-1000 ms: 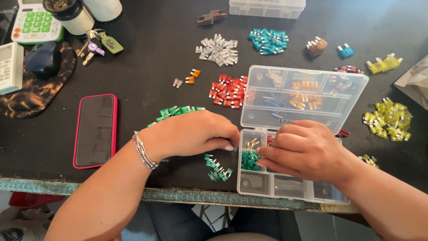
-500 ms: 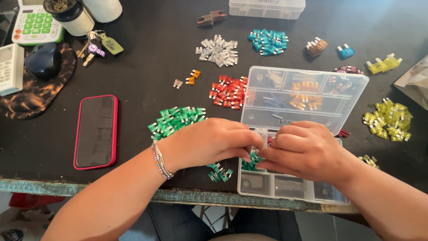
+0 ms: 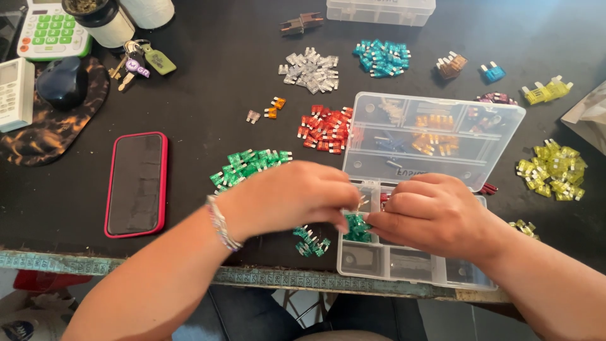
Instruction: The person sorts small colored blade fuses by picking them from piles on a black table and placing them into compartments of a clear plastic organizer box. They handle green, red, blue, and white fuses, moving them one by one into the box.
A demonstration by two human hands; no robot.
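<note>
My left hand point(image 3: 290, 199) reaches to the right, its fingertips pinched over a front compartment of a clear plastic organiser box point(image 3: 410, 268) that holds green blade fuses point(image 3: 356, 228). My right hand point(image 3: 435, 215) rests on the same box with its fingers curled down beside those fuses, meeting the left fingertips. What lies under the right fingers is hidden. The box's clear lid point(image 3: 435, 136) stands open behind the hands. A pile of light green fuses point(image 3: 249, 165) lies left of my left hand. A few dark green fuses point(image 3: 310, 240) lie beside the box.
Sorted fuse piles lie on the black table: red point(image 3: 325, 126), clear point(image 3: 310, 68), teal point(image 3: 382, 57), yellow point(image 3: 552, 167). A red-cased phone point(image 3: 136, 183) lies at the left, with keys point(image 3: 136, 63), a calculator point(image 3: 50, 28) and a mouse point(image 3: 60, 82) behind it. The table edge point(image 3: 126, 265) runs along the front.
My left hand has moved right from the light green fuse pile to the box's front compartment, uncovering that pile. My right hand has stayed on the box.
</note>
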